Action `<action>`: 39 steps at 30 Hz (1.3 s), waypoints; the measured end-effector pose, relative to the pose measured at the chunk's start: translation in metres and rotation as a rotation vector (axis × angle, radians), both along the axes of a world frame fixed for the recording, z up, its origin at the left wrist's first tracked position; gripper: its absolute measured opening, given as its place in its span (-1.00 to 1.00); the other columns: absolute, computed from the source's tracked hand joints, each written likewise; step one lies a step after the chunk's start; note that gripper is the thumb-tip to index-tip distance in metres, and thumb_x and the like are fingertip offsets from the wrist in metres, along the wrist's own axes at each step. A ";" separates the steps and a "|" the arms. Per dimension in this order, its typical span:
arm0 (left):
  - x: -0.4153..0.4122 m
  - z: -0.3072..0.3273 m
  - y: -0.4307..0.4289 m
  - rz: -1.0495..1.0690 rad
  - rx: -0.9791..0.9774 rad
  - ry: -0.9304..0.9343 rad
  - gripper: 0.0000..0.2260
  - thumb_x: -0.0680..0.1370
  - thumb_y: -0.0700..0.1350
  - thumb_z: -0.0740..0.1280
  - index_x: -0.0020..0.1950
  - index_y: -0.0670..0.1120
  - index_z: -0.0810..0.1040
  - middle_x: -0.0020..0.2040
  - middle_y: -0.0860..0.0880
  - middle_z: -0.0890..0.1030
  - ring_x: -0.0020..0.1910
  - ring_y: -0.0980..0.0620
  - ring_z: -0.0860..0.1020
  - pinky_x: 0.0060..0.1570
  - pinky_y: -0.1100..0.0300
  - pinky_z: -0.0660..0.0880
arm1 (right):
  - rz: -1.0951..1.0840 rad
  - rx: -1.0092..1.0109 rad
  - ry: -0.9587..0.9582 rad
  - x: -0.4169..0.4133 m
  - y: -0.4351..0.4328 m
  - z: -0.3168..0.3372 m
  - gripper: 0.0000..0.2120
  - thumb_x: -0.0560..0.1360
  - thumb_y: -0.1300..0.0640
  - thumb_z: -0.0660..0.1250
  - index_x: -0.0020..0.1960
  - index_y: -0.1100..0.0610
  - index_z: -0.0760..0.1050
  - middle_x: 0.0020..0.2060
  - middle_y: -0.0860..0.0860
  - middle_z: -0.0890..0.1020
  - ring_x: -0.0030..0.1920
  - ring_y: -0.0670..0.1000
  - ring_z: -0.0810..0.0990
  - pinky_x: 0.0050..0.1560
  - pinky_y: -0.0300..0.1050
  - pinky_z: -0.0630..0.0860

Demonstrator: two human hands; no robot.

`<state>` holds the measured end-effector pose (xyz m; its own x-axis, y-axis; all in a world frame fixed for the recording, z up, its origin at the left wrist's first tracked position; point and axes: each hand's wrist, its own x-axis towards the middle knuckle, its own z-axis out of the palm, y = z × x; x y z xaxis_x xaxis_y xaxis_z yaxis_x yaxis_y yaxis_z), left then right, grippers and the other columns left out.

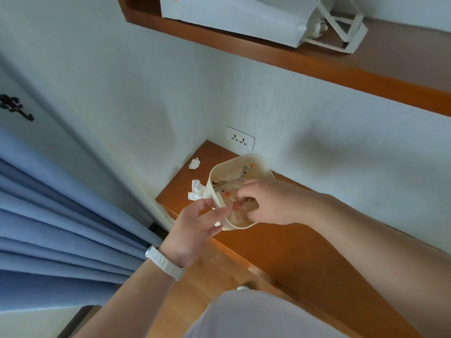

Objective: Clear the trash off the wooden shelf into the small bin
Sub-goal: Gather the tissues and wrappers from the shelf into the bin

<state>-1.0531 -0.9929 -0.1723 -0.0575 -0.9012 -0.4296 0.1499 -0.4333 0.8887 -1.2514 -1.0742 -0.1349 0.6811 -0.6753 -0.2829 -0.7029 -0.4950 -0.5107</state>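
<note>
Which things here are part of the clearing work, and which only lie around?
Job: small bin; left hand holding its rim; right hand inside it; tissue beside bin; tissue near corner; wooden shelf.
Lying about: wall socket; white paper bag; blue curtain.

A blue pleated curtain (61,215) hangs at left. A white double wall socket (240,137) sits low on the wall. A white paper bag (244,18) lies on the upper shelf (317,67).

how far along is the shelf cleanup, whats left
Partly done. The small bin already holds wrappers. In hand: the left hand grips its rim while the right hand reaches in among them. Left: a crumpled tissue beside the bin and another tissue near the corner, both on the wooden shelf.
</note>
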 end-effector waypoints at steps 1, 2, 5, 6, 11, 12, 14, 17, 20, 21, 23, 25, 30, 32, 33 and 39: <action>0.000 0.001 -0.002 0.008 -0.004 0.001 -0.70 0.58 -0.07 0.42 0.24 -0.21 0.60 0.14 -0.08 0.76 0.06 0.10 0.75 -0.12 0.31 0.65 | -0.001 -0.012 -0.024 -0.004 -0.001 0.003 -0.88 0.45 -0.07 0.36 -0.14 -0.25 0.43 -0.08 -0.28 0.46 -0.17 -0.16 0.51 -0.26 -0.25 0.43; 0.000 0.002 -0.005 0.015 -0.003 0.005 -0.70 0.58 -0.06 0.42 0.24 -0.20 0.60 0.14 -0.08 0.76 0.08 0.09 0.74 -0.11 0.31 0.65 | -0.003 -0.027 -0.046 -0.007 -0.002 0.006 -0.92 0.47 -0.09 0.35 -0.06 -0.23 0.47 -0.04 -0.28 0.46 -0.11 -0.17 0.51 -0.19 -0.23 0.46; 0.001 0.001 -0.012 0.036 -0.001 -0.016 -0.66 0.55 0.02 0.42 0.24 -0.13 0.62 0.16 -0.03 0.76 0.18 0.02 0.71 -0.02 0.24 0.66 | -0.014 -0.083 -0.093 -0.019 -0.006 0.007 -0.73 0.53 -0.08 0.32 0.21 -0.11 0.52 0.11 -0.26 0.48 0.06 -0.22 0.45 0.03 -0.32 0.40; 0.001 -0.001 -0.013 0.042 -0.002 -0.029 -0.66 0.53 0.05 0.42 0.24 -0.10 0.64 0.17 -0.01 0.75 0.20 0.03 0.69 0.01 0.23 0.66 | -0.021 -0.107 -0.109 -0.023 -0.007 0.006 -0.70 0.54 -0.07 0.31 0.26 -0.08 0.50 0.15 -0.24 0.48 0.09 -0.23 0.43 0.07 -0.34 0.37; 0.000 -0.009 -0.020 0.067 0.006 -0.020 -0.70 0.39 0.19 0.49 0.06 0.10 0.73 0.14 0.03 0.76 0.19 0.08 0.70 0.00 0.20 0.68 | -0.097 -0.167 -0.226 -0.045 -0.013 -0.003 -0.65 0.56 -0.05 0.26 0.33 -0.07 0.45 0.22 -0.24 0.46 0.11 -0.29 0.41 0.01 -0.40 0.39; 0.000 -0.009 -0.021 0.071 0.008 -0.023 -0.71 0.37 0.20 0.49 0.03 0.13 0.73 0.14 0.04 0.76 0.18 0.10 0.70 -0.01 0.20 0.68 | -0.117 -0.178 -0.249 -0.051 -0.015 -0.004 -0.65 0.56 -0.05 0.26 0.33 -0.06 0.45 0.21 -0.23 0.47 0.13 -0.28 0.42 0.00 -0.42 0.39; -0.002 -0.010 -0.023 0.088 0.020 -0.022 -0.77 0.40 0.18 0.49 0.01 0.16 0.73 0.13 0.05 0.76 0.18 0.11 0.70 -0.01 0.19 0.68 | -0.149 -0.210 -0.279 -0.062 -0.018 -0.009 -0.67 0.56 -0.03 0.25 0.31 -0.05 0.48 0.20 -0.22 0.48 0.18 -0.24 0.43 0.05 -0.44 0.38; -0.004 -0.014 -0.028 0.112 0.056 -0.028 -0.90 0.58 0.05 0.42 0.01 0.17 0.74 0.13 0.05 0.76 0.20 0.05 0.70 0.04 0.15 0.67 | -0.167 -0.269 -0.241 -0.078 -0.023 -0.023 -0.66 0.56 -0.05 0.22 0.30 -0.02 0.48 0.21 -0.20 0.48 0.20 -0.23 0.40 -0.01 -0.50 0.32; -0.009 -0.021 -0.032 0.147 0.089 -0.066 -0.85 0.62 -0.01 0.38 -0.02 0.16 0.75 0.11 0.06 0.77 0.21 0.01 0.69 0.07 0.13 0.67 | -0.189 -0.303 -0.128 -0.093 -0.027 -0.048 -0.57 0.54 -0.16 0.11 0.35 -0.06 0.41 0.29 -0.19 0.43 0.27 -0.19 0.36 0.12 -0.40 0.27; -0.010 -0.024 -0.033 0.161 0.102 -0.077 -0.86 0.61 -0.02 0.39 -0.03 0.15 0.75 0.09 0.06 0.78 0.21 0.00 0.69 0.07 0.13 0.67 | -0.197 -0.316 -0.084 -0.098 -0.028 -0.059 -0.55 0.54 -0.18 0.09 0.37 -0.07 0.39 0.33 -0.17 0.41 0.31 -0.14 0.35 0.18 -0.31 0.29; -0.013 -0.030 -0.036 0.194 0.133 -0.083 -0.88 0.61 -0.04 0.39 0.00 0.08 0.74 0.06 0.06 0.78 0.20 -0.01 0.68 0.03 0.15 0.67 | -0.213 -0.331 -0.004 -0.108 -0.030 -0.083 -0.53 0.55 -0.20 0.09 0.40 -0.08 0.35 0.38 -0.13 0.38 0.36 -0.08 0.35 0.25 -0.19 0.32; -0.016 -0.034 -0.037 0.224 0.166 -0.081 -0.90 0.63 -0.07 0.38 0.05 0.03 0.70 0.03 0.06 0.79 0.19 -0.02 0.68 -0.01 0.16 0.68 | -0.220 -0.326 0.077 -0.118 -0.031 -0.112 -0.53 0.56 -0.21 0.12 0.42 -0.09 0.32 0.41 -0.12 0.36 0.38 -0.04 0.36 0.28 -0.12 0.34; -0.023 -0.041 -0.037 0.261 0.199 -0.087 -0.89 0.64 -0.07 0.37 0.10 -0.02 0.67 0.04 0.04 0.79 0.16 0.00 0.70 0.11 0.06 0.65 | -0.222 -0.263 0.164 -0.141 -0.036 -0.179 -0.55 0.52 -0.14 0.27 0.37 -0.04 0.37 0.32 -0.09 0.47 0.29 -0.03 0.46 0.21 -0.16 0.42; -0.025 -0.045 -0.036 0.273 0.201 -0.097 -0.88 0.64 -0.06 0.37 0.11 -0.03 0.67 0.04 0.04 0.79 0.12 0.03 0.73 0.09 0.08 0.65 | -0.221 -0.235 0.172 -0.147 -0.041 -0.199 -0.57 0.51 -0.10 0.31 0.35 -0.02 0.39 0.27 -0.09 0.50 0.22 -0.05 0.50 0.15 -0.20 0.44; -0.027 -0.047 -0.035 0.277 0.203 -0.111 -0.88 0.63 -0.06 0.37 0.11 -0.03 0.66 0.04 0.04 0.79 0.10 0.05 0.74 0.07 0.10 0.66 | -0.217 -0.218 0.175 -0.149 -0.044 -0.208 -0.58 0.51 -0.08 0.31 0.34 -0.02 0.39 0.24 -0.09 0.51 0.19 -0.06 0.51 0.13 -0.22 0.45; -0.034 -0.058 -0.027 0.300 0.232 -0.103 -0.87 0.62 -0.10 0.38 0.11 -0.09 0.67 0.05 -0.05 0.79 0.00 0.06 0.76 0.10 0.04 0.64 | -0.219 -0.166 0.188 -0.148 -0.054 -0.242 -0.63 0.52 -0.02 0.31 0.31 -0.02 0.41 0.14 -0.07 0.49 0.04 -0.07 0.46 -0.07 -0.29 0.42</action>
<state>-1.0874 -1.0199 -0.2303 0.2473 -0.7498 -0.6136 0.2153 -0.5749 0.7893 -1.3996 -1.1281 -0.3773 0.4607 -0.8475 -0.2637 -0.8763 -0.3870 -0.2870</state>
